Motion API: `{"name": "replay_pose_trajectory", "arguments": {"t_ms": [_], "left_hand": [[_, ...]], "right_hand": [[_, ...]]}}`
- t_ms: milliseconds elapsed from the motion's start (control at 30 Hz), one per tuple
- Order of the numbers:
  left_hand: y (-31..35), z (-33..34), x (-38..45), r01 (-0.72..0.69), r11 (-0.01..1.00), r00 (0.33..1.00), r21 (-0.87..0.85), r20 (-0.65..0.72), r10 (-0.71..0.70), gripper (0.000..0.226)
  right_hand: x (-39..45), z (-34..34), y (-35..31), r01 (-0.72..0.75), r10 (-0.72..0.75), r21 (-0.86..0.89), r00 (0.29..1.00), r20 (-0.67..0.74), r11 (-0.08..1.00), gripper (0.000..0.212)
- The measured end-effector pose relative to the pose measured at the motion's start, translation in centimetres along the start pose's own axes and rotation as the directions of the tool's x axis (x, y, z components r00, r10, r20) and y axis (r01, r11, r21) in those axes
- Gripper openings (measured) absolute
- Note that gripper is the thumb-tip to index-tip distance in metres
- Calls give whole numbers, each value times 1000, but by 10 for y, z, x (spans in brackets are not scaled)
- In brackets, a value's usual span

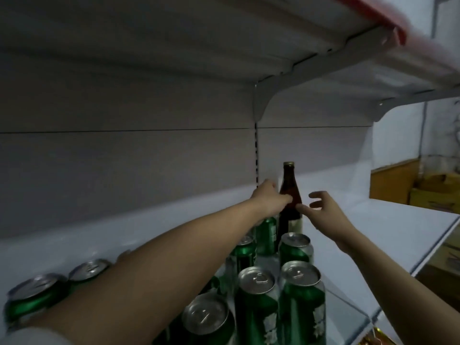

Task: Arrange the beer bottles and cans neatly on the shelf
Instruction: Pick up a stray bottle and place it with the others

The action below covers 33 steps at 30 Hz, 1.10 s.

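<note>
One brown beer bottle point(290, 195) stands upright at the back of the white shelf point(373, 220), close to the rear panel, and your left hand point(270, 199) has its grip curled round the bottle's shoulder. Your right hand point(323, 210) hovers just beside it with the fingers spread and relaxed, a fingertip touching or nearly touching the glass; you cannot call that a hold.

Judging by how things lie, you are partway through. Green cans point(301, 292) already stand upright in two rows running from the front edge back toward the bottle, so that block looks tidy. More green cans at the left point(34, 297), under your forearm, appear tilted or lying over and seem to need straightening. The bottle probably wants settling in line behind the rows.

The shelf stretches bare and white to the right of the cans. Another shelf point(174, 46) hangs overhead on a grey bracket point(286, 85). Cardboard boxes point(433, 192) sit beyond the shelf's right end in a dim room.
</note>
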<state>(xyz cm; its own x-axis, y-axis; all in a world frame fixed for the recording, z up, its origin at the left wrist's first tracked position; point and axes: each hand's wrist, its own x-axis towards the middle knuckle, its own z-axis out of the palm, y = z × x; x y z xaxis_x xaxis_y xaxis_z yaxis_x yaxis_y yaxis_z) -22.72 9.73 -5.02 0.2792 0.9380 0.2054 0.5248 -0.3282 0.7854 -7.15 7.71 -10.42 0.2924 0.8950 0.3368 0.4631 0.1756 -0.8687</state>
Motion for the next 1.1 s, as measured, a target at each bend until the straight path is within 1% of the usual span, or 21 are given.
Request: {"name": "replay_pose_trajectory", "arguments": {"t_ms": [67,133,233,333,433,600,667,800,867,933,967,1033,1100], "left_hand": [[-3,11,14,4,1000,1000,0,-21,-4,74],[-8,21,25,-8,1000,999,10,-37,8,66],[-14,34,39,-24,1000,998,-18,-53,23,53],[-14,40,49,-37,999,996,32,-80,40,49],[-14,41,55,-47,995,993,91,-102,56,46],[-10,40,52,-33,997,993,75,-107,41,42],[-6,39,47,-40,999,993,23,-111,43,42],[8,31,32,-61,982,987,-177,-156,33,42],[18,22,22,-87,957,983,-277,-177,38,40],[29,12,10,-105,929,980,-356,-196,35,41],[35,6,3,-108,917,978,-385,-205,29,40],[46,-9,-14,-111,890,975,-443,-222,10,36],[55,-25,-36,-106,867,973,-486,-229,-10,26]], "right_hand": [[12,7,17,-17,15,40,999,47,999,64],[21,16,30,-21,12,89,995,100,996,67],[30,28,44,-11,-17,192,989,143,981,58],[35,36,54,21,-58,254,989,138,967,49],[38,37,59,51,-84,256,989,121,965,46],[35,39,57,62,-92,275,991,98,959,45],[31,34,52,86,-109,290,992,66,953,44],[24,13,28,199,-208,251,978,10,947,46],[17,3,10,241,-244,203,970,-12,949,55],[10,-6,-9,236,-233,150,972,-41,960,71],[5,-10,-18,237,-232,120,971,-51,964,75],[-6,-15,-37,270,-267,51,961,-66,961,74],[-23,-19,-56,313,-314,-16,946,-82,950,70]]}}
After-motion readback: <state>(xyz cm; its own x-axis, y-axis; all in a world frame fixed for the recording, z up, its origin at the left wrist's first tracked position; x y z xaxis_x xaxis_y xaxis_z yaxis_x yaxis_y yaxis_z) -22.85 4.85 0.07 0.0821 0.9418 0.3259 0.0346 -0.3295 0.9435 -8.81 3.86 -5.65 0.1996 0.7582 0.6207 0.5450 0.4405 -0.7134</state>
